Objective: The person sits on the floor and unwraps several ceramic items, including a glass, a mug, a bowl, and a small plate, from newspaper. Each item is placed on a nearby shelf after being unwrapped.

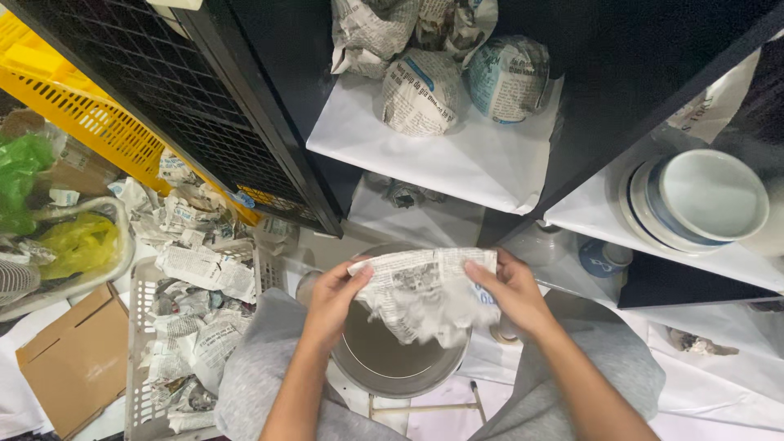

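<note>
At lower centre, the left hand (pixel 333 300) and right hand (pixel 513 292) each pinch an edge of a crumpled newspaper sheet (pixel 425 292). A grey bowl (pixel 392 359) sits just beneath it, over the person's lap.

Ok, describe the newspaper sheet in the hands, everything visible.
The newspaper sheet is crumpled printed paper, grey-white with dark text and pictures. Its top edge is pulled fairly straight; the lower part hangs ragged and blurred. The left hand pinches its left corner, the right hand its right side. It is held over a round grey bowl and covers part of that bowl's upper rim; whether it touches the bowl cannot be told.
</note>
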